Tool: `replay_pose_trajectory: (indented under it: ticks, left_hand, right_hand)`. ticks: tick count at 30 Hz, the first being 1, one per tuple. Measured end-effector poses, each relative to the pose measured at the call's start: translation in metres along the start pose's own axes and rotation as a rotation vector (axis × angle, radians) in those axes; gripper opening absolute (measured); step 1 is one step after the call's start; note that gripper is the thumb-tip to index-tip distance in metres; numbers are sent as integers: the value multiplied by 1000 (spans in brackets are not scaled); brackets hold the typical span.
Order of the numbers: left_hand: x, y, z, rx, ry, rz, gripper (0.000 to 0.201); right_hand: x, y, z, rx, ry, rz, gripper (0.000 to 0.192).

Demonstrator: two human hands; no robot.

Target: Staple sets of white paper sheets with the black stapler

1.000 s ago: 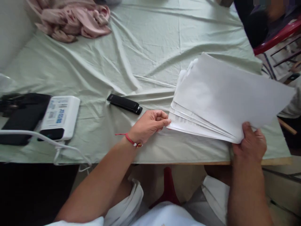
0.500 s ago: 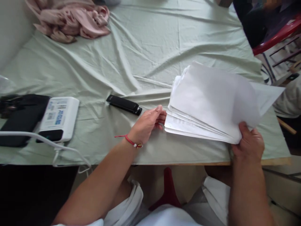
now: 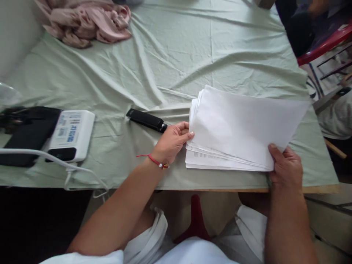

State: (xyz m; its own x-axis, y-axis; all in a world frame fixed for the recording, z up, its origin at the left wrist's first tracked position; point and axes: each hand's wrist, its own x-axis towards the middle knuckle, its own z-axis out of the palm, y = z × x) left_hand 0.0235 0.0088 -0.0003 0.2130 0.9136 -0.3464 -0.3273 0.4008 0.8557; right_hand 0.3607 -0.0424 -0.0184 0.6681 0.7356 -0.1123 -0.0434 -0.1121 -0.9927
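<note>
Paper stack (image 3: pixel 242 126) (both hands gripping)

Setting: a makeshift desk, probably in a home rather than an office. A table is draped with a wrinkled pale green sheet (image 3: pixel 170 55). Paperwork items lie on it: a stack of papers (image 3: pixel 242 128), a black stapler (image 3: pixel 146 120) and, at left, a white device (image 3: pixel 71 135) with cable. Crumpled pink cloth (image 3: pixel 85 22) lies far left. A red chair (image 3: pixel 324 46) stands far right.
</note>
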Motion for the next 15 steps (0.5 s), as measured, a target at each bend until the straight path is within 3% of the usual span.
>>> replay_pose_trajectory:
  ticks: [6, 10, 15]
  left_hand:
    - [0, 0, -1, 5, -2, 13, 36]
    - [3, -3, 0, -38, 22, 8, 44]
    - [5, 7, 0, -55, -30, 141, 53]
  right_hand:
    - [3, -1, -1, 73, 11, -20, 52]
    - [0, -2, -2, 105, -13, -17, 55]
    - [0, 1, -6, 94, -109, 26, 55]
